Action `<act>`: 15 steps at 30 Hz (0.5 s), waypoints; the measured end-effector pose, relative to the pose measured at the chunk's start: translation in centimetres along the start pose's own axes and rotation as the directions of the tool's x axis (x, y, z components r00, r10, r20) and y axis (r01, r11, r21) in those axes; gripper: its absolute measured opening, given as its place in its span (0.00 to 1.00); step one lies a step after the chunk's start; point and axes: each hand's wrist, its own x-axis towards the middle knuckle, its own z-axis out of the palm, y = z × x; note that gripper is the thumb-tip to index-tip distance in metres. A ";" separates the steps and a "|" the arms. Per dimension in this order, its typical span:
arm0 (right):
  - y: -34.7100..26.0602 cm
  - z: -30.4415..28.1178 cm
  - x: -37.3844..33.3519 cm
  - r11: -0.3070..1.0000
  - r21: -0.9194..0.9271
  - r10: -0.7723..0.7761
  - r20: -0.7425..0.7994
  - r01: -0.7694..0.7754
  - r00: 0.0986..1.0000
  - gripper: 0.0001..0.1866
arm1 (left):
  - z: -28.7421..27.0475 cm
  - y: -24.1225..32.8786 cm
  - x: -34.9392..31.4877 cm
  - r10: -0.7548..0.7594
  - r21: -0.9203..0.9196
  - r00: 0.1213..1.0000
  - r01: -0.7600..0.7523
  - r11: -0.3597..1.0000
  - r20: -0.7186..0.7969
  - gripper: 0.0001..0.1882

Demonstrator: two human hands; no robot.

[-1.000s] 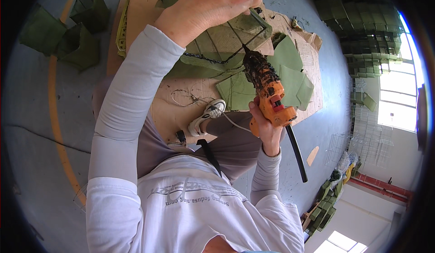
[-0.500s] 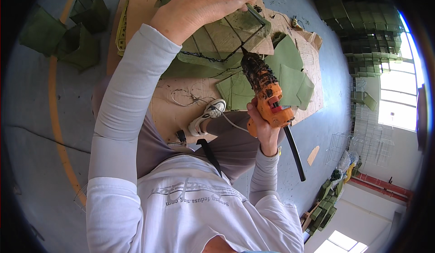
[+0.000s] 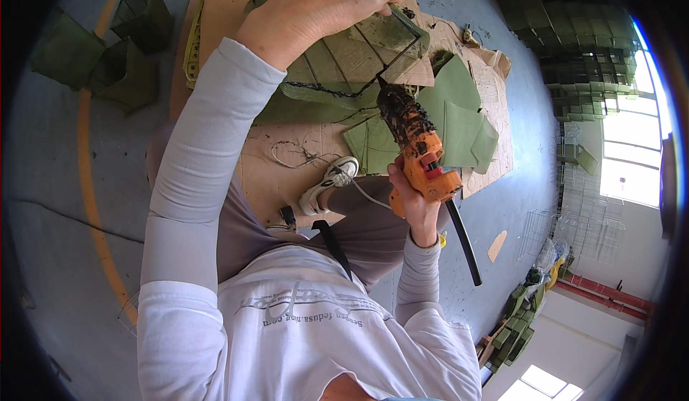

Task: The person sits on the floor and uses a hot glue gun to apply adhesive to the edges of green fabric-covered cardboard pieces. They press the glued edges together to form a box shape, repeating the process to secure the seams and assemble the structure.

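My left hand (image 3: 326,6) reaches across the top of the view, its fingertips pinching the edge of a green mesh panel (image 3: 337,63) with dark wire bars. Black glue runs along one of the panel's wires. My right hand (image 3: 416,207) is wrapped around the handle of an orange glue gun (image 3: 423,164), whose front is caked in black glue. The gun's nozzle tip is at a wire corner of the panel, close to or touching it. Out of the gun's back sticks a long black glue stick (image 3: 465,243).
Flat green pieces (image 3: 456,124) lie on brown cardboard (image 3: 316,139) over the grey floor. A pale cord (image 3: 369,196) runs from the gun past my shoe (image 3: 334,182). Green boxes (image 3: 125,71) stand at the left. Stacked green boxes (image 3: 574,42) and wire racks (image 3: 581,218) are at the right.
My right hand and the glue gun have shifted slightly left, the nozzle moving a little along the wire. My left hand has barely moved.
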 end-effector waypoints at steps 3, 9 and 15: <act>0.4 -0.1 -0.2 0.999 -0.036 -0.021 0.014 0.021 1.000 0.12 | -0.2 -0.1 0.4 -0.059 0.044 0.980 0.052 0.998 0.190 0.13; -0.1 -0.9 0.4 0.983 -0.174 -0.053 0.021 0.055 0.998 0.14 | 0.0 -0.1 -0.1 -0.003 -0.042 0.999 0.002 0.999 -0.033 0.13; -1.2 -0.9 1.2 0.997 -0.036 0.074 -0.014 -0.074 0.997 0.15 | -0.1 -0.9 -0.4 0.043 -0.043 0.990 -0.037 0.998 0.133 0.12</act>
